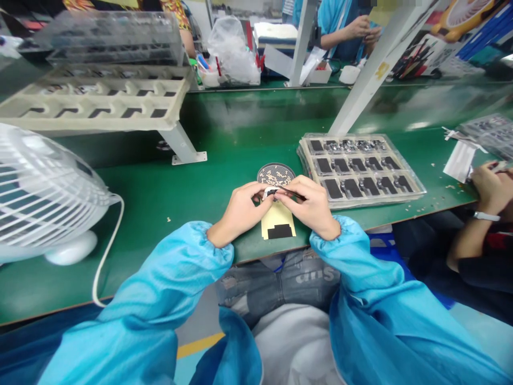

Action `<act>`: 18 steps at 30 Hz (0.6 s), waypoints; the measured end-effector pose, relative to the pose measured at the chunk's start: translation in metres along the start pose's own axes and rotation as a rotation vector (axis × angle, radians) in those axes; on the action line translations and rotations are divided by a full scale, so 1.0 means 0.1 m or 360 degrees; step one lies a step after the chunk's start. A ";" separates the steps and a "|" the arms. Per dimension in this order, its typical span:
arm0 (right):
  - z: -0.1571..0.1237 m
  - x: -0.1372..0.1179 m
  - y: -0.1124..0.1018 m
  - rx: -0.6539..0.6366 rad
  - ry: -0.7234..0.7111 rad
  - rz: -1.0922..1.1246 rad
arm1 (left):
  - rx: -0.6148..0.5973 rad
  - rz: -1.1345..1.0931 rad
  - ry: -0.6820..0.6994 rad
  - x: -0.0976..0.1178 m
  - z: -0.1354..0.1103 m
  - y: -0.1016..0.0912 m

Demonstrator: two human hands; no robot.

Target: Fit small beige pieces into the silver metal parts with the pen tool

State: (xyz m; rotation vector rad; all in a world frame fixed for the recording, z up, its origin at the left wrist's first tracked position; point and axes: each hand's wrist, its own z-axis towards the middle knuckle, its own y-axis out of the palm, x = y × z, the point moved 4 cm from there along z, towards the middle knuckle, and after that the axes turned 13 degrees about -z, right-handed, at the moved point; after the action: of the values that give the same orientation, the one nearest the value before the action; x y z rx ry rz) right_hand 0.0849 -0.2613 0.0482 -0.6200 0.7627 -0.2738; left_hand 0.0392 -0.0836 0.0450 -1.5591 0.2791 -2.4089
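Note:
Between my fingertips, over the middle of the green bench, is a small white-and-black part point(271, 191), partly hidden by the fingers. My left hand point(245, 209) pinches it from the left side. In my right hand point(309, 203) is a thin dark tool that looks like tweezers point(289, 191), its tip reaching the part. Below the hands lies a yellow sheet point(276, 215) with a black adhesive patch point(280, 231) at its near end. Just beyond the hands, a round dark dish point(276, 167) holds many small pale bits.
A tray of black-and-silver parts point(360, 171) lies to the right, and a raised tray point(96, 120) stands at left. A white fan point(48, 192) and its cord point(112, 240) occupy the left side. A co-worker's hand point(492, 187) is at far right. A slanted post point(377, 75) rises behind.

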 end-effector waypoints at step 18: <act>0.33 0.18 0.33 -0.0276 0.0062 -0.0688 | 0.0406 -0.0037 -0.0446 -0.53 0.18 -0.40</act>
State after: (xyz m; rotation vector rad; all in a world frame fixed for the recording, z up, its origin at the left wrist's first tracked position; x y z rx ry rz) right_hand 0.1216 -0.2291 0.0367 -0.9460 0.6889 -0.6222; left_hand 0.0717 -0.0292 0.0187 -1.7539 -0.0978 -2.1058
